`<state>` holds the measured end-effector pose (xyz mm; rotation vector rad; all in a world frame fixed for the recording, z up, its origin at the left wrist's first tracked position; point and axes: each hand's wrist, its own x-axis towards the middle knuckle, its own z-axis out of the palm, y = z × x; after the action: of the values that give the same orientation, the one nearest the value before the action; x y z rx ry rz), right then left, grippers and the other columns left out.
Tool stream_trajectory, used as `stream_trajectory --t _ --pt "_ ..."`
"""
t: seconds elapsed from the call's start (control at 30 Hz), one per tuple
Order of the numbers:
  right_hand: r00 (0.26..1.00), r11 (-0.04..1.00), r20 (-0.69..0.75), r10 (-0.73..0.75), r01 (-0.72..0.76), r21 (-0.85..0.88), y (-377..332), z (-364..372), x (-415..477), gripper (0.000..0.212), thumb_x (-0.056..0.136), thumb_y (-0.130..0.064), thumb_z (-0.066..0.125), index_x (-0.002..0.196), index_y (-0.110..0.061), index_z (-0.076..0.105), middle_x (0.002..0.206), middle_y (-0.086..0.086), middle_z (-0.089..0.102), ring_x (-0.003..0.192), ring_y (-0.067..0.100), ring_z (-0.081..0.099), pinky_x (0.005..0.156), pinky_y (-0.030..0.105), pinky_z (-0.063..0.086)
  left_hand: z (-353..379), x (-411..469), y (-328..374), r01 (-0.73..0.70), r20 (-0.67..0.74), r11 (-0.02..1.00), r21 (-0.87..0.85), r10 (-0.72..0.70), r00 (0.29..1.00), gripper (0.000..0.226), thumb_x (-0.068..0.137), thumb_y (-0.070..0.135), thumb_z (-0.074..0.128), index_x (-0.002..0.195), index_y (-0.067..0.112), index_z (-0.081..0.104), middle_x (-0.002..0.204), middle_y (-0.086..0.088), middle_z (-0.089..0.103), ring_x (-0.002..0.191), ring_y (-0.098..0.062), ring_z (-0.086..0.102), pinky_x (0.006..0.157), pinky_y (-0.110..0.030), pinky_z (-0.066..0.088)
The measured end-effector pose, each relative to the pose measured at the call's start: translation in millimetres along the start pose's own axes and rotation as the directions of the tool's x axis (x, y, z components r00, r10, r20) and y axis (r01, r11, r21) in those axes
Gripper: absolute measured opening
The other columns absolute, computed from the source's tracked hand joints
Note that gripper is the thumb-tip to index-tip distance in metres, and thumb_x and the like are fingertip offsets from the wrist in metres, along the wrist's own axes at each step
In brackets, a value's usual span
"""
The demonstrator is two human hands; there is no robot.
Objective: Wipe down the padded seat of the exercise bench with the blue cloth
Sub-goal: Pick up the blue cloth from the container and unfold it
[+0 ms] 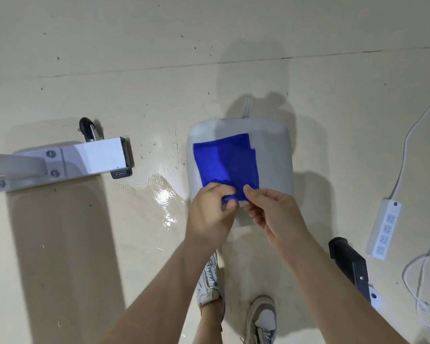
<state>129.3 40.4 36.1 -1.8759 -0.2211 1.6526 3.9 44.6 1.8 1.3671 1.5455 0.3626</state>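
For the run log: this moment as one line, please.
blue cloth lies on padded seat | left hand pinches its near edge | right hand pinches same edge | wipe not started

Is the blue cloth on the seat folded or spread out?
Folded: the blue cloth shows stepped layers on its right edge, lying on the seat.

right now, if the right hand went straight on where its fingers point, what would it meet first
The blue cloth on the padded seat; the right hand pinches its near edge. The left hand is close beside, depth unclear.
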Motion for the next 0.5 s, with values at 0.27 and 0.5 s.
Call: stream_trajectory --t 0.27,0.5 --pt "0.958 0.866 0.116 -0.264 0.288 -0.41 -66 17 -38 0.023 0.083 -0.035 0.073 0.093 -0.017 0.063 0.088 -0.003 0.061 0.082 0.009 0.06 0.075 0.019 0.048 -78 -27 53 0.175 0.127 0.777 -0.604 -0.123 0.984 0.026 0.097 0.012 0.049 0.081 -0.003 0.064 0.064 -0.024 0.056 0.057 -0.02 0.05 0.054 -0.027 0.044" --pt "0.735 0.799 0.678 -0.02 0.42 -0.431 -110 50 -68 0.032 0.083 -0.005 0.072 0.112 -0.018 0.068 0.103 0.005 0.074 0.098 0.018 0.07 0.085 0.029 0.056 -132 -47 85 0.188 0.127 0.622 -0.76 -0.143 0.982 0.039 0.097 0.014 0.051 0.068 -0.009 0.061 0.057 -0.014 0.057 0.045 -0.016 0.049 0.045 -0.018 0.041"
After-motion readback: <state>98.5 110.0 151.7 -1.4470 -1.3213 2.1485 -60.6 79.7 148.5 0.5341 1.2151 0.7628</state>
